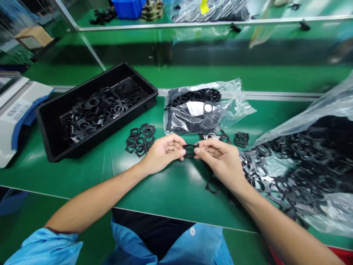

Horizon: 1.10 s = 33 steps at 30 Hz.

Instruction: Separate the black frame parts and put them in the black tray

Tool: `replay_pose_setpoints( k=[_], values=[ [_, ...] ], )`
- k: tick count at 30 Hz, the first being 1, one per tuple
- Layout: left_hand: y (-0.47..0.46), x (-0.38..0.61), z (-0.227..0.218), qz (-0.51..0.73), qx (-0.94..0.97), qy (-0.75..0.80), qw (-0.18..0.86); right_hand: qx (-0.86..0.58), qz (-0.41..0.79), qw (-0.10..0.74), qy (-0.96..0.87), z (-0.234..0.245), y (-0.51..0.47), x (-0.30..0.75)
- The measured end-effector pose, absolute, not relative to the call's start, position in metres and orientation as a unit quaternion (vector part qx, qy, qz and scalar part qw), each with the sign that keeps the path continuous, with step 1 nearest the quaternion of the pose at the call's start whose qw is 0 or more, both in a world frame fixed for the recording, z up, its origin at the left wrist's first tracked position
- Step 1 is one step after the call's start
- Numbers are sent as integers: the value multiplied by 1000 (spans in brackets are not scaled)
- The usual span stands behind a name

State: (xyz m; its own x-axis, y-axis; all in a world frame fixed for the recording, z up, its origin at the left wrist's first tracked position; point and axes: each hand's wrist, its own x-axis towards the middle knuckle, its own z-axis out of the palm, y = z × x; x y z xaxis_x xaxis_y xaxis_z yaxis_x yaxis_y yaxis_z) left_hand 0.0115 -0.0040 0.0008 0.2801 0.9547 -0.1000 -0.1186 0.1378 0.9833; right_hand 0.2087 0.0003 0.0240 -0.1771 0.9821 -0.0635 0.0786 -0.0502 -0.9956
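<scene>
Between my two hands is a small black plastic frame (191, 145) with a round opening, held above the green table (154, 191). My left hand (164, 151) pinches its left end between thumb and fingers. The right end is pinched the same way by my right hand (217, 156). Just left of my left hand lies a cluster of similar black frames (140, 140). A few more sit behind and beneath my right hand, among them a single frame (213, 187) and a small stack (241, 139); my right hand hides part of this group.
A black tray (102, 138) of loose black frames stands at the left, beside a white and blue device (20, 110). Behind my hands lies a clear bag (231, 106) of parts. At right, a large open plastic bag (298, 129) spills many frames. A blue bin (128, 8) is on the shelf.
</scene>
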Motion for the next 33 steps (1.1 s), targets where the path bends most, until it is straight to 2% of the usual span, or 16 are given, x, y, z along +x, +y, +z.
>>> replay_pose_setpoints(
  k=[5,9,14,20,33],
  values=[
    [-5,10,1,443,504,423,609,-481,488,417,-598,23,1,210],
    [-6,11,2,437,514,404,617,-458,525,386,-605,23,-2,208],
    [-4,12,4,457,489,403,624,-461,533,406,-582,23,-3,207],
    [-5,11,3,488,447,412,626,-445,556,341,-613,20,-3,207],
    [-4,11,0,458,452,412,645,-459,532,392,-593,23,-2,207]
  ],
)
